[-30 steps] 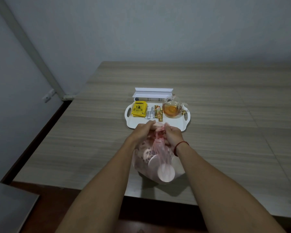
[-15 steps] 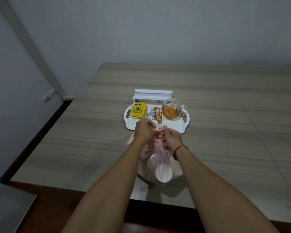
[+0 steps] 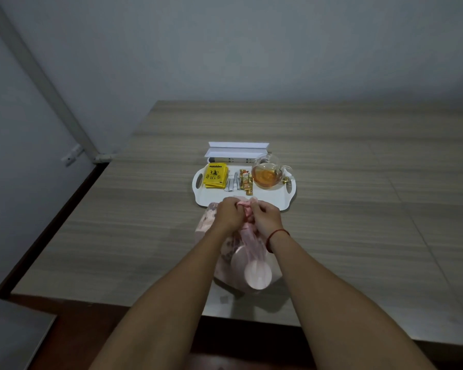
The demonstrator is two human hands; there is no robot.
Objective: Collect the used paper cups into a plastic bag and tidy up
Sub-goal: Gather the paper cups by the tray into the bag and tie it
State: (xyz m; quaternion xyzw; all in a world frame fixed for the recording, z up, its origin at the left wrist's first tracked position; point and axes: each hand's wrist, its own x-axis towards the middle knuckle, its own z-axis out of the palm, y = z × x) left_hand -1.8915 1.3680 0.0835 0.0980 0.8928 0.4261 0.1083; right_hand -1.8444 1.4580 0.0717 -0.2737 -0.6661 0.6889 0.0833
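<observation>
Ctr of frame, I see both hands close together at the gathered top of the pink plastic bag (image 3: 251,244). The left hand (image 3: 229,213) and right hand (image 3: 267,216) each have fingers curled and pinching the bunched plastic between them, knuckles nearly touching. The bag sits on the counter (image 3: 358,209) near its front edge, just below the hands in the frame. Paper cups (image 3: 257,273) show thru the thin plastic, one round cup end facing the cam; exact count I can't tell. There's a red string (image 3: 277,233) on the right wrist. Just above the hands is a white tray (image 3: 265,201) w/ handle cutouts. On it, L to R: yellow tea packets (image 3: 215,175), grey stick sachets (image 3: 232,182), orange stick sachets (image 3: 246,180) and a glass teapot (image 3: 267,175) w/ amber liquid. A white box (image 3: 237,152) lies right behind the tray, toward the top of the frame.
</observation>
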